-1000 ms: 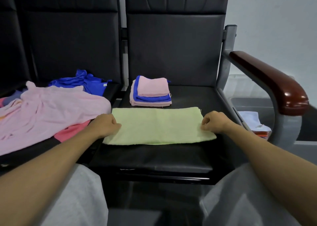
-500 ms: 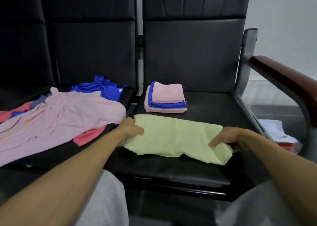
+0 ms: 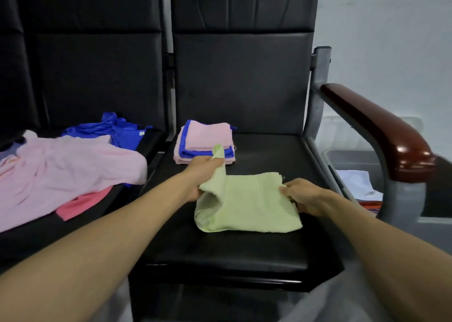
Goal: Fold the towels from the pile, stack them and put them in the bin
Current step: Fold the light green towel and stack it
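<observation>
Right now the fingers of our left hand are curled tight round the left end of the green towel, and a corner pokes up above the fist. Our right hand pinches the right end, with fingers bent over the edge.

The towel lies in the middle of the frame on the black seat, lifted and bunched on its left side. We think it is soft, light and floppy, so it will sag wherever nobody holds it. Corners and edges look like the best places to grab.

Just behind our left hand sits the stack of folded pink and blue towels. The pile at the left is cut off by the frame edge. The bin at the right is half hidden by the armrest. We can only make out something pale and something red inside.
</observation>
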A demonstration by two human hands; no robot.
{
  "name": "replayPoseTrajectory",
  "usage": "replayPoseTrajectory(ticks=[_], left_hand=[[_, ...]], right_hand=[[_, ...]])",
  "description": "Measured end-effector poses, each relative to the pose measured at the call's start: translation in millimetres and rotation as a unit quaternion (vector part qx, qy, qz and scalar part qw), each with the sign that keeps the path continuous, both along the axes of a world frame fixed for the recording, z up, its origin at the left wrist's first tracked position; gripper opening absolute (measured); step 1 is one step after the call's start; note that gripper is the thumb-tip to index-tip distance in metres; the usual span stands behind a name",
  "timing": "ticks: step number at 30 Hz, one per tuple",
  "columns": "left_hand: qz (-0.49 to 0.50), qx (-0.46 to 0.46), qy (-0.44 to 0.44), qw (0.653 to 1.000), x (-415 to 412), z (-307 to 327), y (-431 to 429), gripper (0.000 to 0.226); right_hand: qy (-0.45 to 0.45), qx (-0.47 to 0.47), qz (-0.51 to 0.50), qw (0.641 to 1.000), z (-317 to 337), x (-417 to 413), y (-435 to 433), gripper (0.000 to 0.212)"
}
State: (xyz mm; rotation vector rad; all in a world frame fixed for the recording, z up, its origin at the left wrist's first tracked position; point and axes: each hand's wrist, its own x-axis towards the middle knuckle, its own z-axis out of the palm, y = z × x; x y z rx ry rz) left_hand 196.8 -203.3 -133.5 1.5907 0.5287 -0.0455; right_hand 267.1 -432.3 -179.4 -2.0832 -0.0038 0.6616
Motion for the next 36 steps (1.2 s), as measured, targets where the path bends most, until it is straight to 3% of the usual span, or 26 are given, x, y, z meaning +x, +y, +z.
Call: replayPoseTrajectory(ticks=[7, 10, 17, 20, 23, 25, 27, 31, 33, 36], left_hand=[[-0.088, 0.111, -0.009, 0.990, 30, -23, -76, 0.003], [-0.120, 0.165, 0.002, 0.979, 36, -34, -96, 0.011], [-0.229, 0.034, 0.024, 0.973, 28, -32, -99, 0.018], [-0.256, 0.130, -0.020, 0.958, 23, -26, -71, 0.024], [-0.273, 0.286, -0.061, 0.917, 14, -25, -37, 0.026], [-0.249, 0.290, -0.073, 0.921, 8, -28, -20, 0.029], [-0.217, 0.291, -0.076, 0.929, 3, -31, -7, 0.032], [-0.191, 0.250, -0.077, 0.946, 0, -30, -2, 0.027], [-0.179, 0.231, -0.073, 0.954, -3, -29, 3, 0.025], [-0.133, 0.220, -0.073, 0.963, -2, -33, 15, 0.025]], right_hand=[[0.003, 0.052, -0.016, 0.998, -8, 6, -6, 0.026], [0.002, 0.062, -0.039, 0.997, -12, 8, -7, 0.028], [0.006, 0.051, -0.040, 0.998, -10, 3, -10, 0.032], [-0.003, 0.037, -0.061, 0.997, -12, 5, -6, 0.031], [-0.009, 0.011, -0.079, 0.997, -5, 6, 3, 0.066], [-0.042, -0.046, -0.064, 0.996, 0, 3, 12, 0.083], [-0.092, -0.138, -0.037, 0.985, 1, -3, 25, 0.087], [-0.166, -0.311, 0.001, 0.936, -7, -12, 46, 0.069], [-0.202, -0.321, 0.001, 0.925, -7, -13, 54, 0.054], [-0.250, -0.248, -0.025, 0.936, 6, -14, 69, 0.047]])
